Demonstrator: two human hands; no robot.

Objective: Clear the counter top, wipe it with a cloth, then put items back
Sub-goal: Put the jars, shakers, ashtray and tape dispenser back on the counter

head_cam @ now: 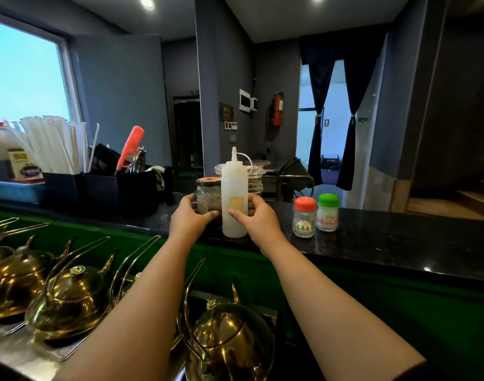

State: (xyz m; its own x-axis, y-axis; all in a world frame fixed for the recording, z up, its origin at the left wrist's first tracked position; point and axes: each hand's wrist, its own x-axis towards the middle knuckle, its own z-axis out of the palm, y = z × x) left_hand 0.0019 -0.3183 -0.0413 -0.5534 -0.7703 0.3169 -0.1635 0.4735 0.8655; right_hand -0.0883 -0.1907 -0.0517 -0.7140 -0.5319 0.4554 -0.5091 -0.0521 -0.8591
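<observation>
Left grip (pixel 190 218) round jar (pixel 208 195), right grip (pixel 256 218) round bottle (pixel 234 199)

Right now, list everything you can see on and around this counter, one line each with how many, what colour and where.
black speckled stone counter top: one, black, across the middle.
translucent plastic squeeze bottle: one, whitish, counter centre, between the hands.
small glass jar with orange-topped lid: one, clear, left of the bottle.
ribbed glass jar: one, clear, behind the bottle.
small shaker jars: two, orange and green caps, right of the bottle.
black organiser boxes: several, black, counter's left, holding white straws.
brass kettles: several, gold, on the lower shelf.
red fire extinguisher: one, back wall.
left hand: fingers curled around the orange-lidded jar.
right hand: fingers gripping the squeeze bottle.
</observation>
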